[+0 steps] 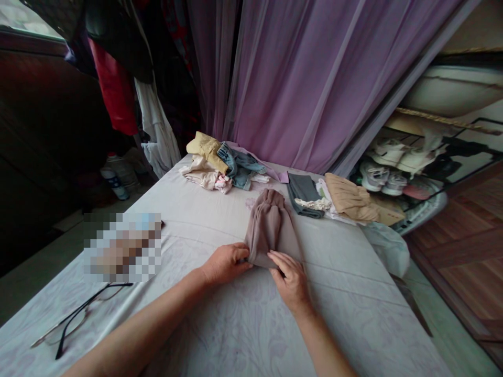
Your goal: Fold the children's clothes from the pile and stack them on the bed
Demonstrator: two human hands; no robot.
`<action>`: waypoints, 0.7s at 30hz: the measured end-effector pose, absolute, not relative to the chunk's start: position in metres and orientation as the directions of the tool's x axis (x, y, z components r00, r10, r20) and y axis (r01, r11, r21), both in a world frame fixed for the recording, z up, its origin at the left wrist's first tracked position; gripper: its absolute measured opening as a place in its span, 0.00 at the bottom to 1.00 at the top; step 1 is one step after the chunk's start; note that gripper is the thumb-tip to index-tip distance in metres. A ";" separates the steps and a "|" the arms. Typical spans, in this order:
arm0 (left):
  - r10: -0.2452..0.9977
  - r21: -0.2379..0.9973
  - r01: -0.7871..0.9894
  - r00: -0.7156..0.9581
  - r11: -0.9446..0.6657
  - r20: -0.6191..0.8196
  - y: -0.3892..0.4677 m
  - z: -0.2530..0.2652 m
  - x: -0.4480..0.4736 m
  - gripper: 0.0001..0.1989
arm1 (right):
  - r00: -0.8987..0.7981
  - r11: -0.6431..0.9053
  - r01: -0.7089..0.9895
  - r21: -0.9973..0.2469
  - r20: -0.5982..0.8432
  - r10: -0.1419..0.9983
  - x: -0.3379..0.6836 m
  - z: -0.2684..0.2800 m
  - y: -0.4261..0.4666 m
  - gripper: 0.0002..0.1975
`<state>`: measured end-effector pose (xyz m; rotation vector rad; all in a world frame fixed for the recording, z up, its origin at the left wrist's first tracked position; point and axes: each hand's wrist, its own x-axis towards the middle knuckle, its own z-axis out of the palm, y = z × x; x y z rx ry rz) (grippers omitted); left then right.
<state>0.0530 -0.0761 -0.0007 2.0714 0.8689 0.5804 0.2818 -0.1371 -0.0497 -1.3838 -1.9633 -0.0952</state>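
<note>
The mauve gathered garment [264, 225] lies on the far side of both hands, its long axis running near to far and its bunched end farthest away; the left hand [227, 263] looks pinched on its near left corner, while the right hand [290, 280] lays its fingers over the near edge, whether gripping I cannot tell, both about equally near. Beneath is a pale patterned sheet [220, 330], with eyeglasses [80, 314] at near left, a clothes heap [220, 159] at far left, a tan gathered garment [348, 196] at far right, and a purple curtain [291, 78] behind.
</note>
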 end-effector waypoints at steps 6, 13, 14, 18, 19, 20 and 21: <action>0.744 0.798 0.400 0.662 -0.450 0.088 -0.065 0.005 0.033 0.11 | -0.206 0.360 0.908 -0.217 0.515 0.832 0.290 -0.048 -0.143 0.21; 0.834 0.764 0.525 0.551 -0.376 0.032 -0.073 -0.003 0.027 0.08 | -0.246 0.369 0.911 -0.186 0.473 0.846 0.303 -0.042 -0.139 0.26; 0.859 0.763 0.543 0.511 -0.351 0.031 -0.076 -0.004 0.028 0.12 | -0.246 0.368 0.911 -0.187 0.470 0.848 0.305 -0.036 -0.136 0.26; 0.915 0.759 0.549 0.374 -0.350 0.152 -0.077 0.004 0.031 0.20 | -0.263 0.354 0.923 -0.150 0.428 0.865 0.304 0.002 -0.126 0.24; 0.918 0.758 0.543 0.348 -0.363 0.191 -0.075 0.008 0.032 0.20 | -0.264 0.345 0.929 -0.132 0.417 0.870 0.301 0.013 -0.123 0.23; 0.916 0.758 0.530 0.331 -0.380 0.228 -0.071 0.014 0.034 0.20 | -0.262 0.334 0.936 -0.112 0.411 0.873 0.296 0.024 -0.121 0.23; 0.908 0.761 0.507 0.326 -0.404 0.264 -0.067 0.021 0.037 0.19 | -0.256 0.320 0.942 -0.097 0.409 0.876 0.289 0.032 -0.117 0.24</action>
